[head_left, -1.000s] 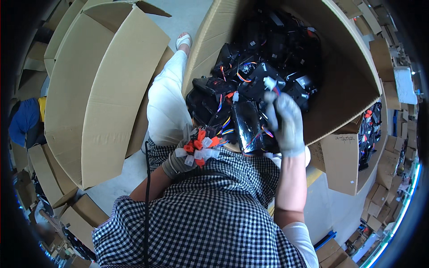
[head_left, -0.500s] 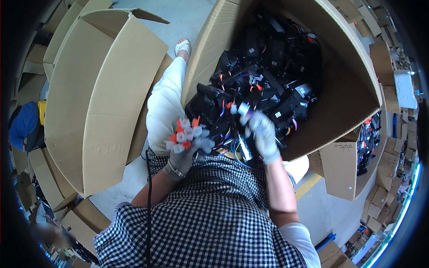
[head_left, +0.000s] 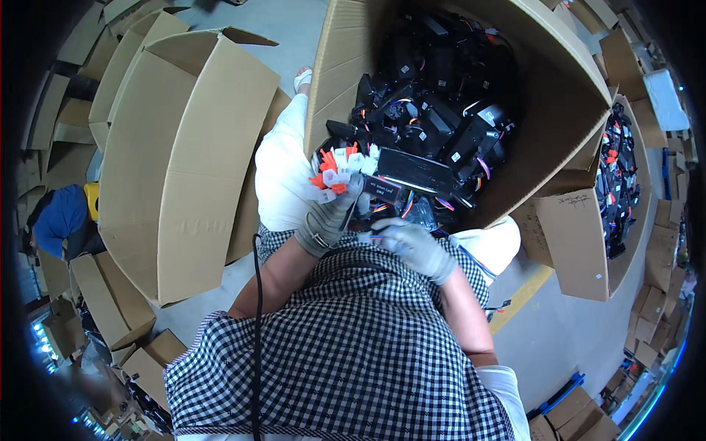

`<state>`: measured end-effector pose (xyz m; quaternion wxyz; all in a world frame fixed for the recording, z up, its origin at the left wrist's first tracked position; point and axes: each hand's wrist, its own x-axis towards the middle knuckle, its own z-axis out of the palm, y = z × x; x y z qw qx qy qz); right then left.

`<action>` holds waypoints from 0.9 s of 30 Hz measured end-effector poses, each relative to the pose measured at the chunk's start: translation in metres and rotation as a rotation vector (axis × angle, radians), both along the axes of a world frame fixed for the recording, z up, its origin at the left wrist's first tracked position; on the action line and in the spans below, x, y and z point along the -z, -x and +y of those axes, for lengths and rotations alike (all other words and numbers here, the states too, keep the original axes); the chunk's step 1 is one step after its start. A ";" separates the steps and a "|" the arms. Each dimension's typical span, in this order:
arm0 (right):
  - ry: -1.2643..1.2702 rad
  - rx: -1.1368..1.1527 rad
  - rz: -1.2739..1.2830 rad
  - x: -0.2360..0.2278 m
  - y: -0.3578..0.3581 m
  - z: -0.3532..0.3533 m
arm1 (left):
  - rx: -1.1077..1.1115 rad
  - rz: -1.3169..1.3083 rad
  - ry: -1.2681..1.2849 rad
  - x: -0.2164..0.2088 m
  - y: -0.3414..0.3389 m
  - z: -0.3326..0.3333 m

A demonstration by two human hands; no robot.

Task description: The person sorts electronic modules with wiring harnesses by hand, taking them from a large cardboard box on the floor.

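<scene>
My left hand, in a pale work glove, is closed around a bunch of white and orange plastic connectors that fan out above its fingers. A glossy black rectangular module lies just right of this bunch. Whether the left fingers also hold the module, I cannot tell. My right hand, gloved too and slightly blurred, is closed near my apron, with thin coloured wires at its fingertips. Beyond both hands, black plastic units with coloured wires and small white labels fill part of a large cardboard box.
An upright cardboard box stands at my left. On the right, another box holds more black units with coloured wires. A person in blue is bent over among cartons at the far left. A yellow line crosses the floor.
My left hand has moved up and right with the connectors. My right hand has drawn back from the box toward my apron. The glossy black module now shows beside the connectors.
</scene>
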<state>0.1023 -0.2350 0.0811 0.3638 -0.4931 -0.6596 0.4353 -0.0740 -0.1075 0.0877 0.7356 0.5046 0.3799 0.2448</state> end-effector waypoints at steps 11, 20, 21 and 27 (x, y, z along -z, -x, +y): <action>0.500 0.518 0.499 -0.073 -0.007 0.015 | 0.198 -0.806 0.407 0.048 0.010 -0.011; 0.665 0.597 0.715 -0.038 0.004 -0.002 | 0.126 -0.130 -0.023 0.039 0.025 -0.032; 0.670 0.578 0.715 -0.039 0.006 -0.004 | 0.030 -0.312 0.328 0.035 0.026 -0.032; 0.696 0.437 0.681 -0.019 -0.001 -0.017 | 0.011 -0.122 0.157 0.000 0.008 -0.037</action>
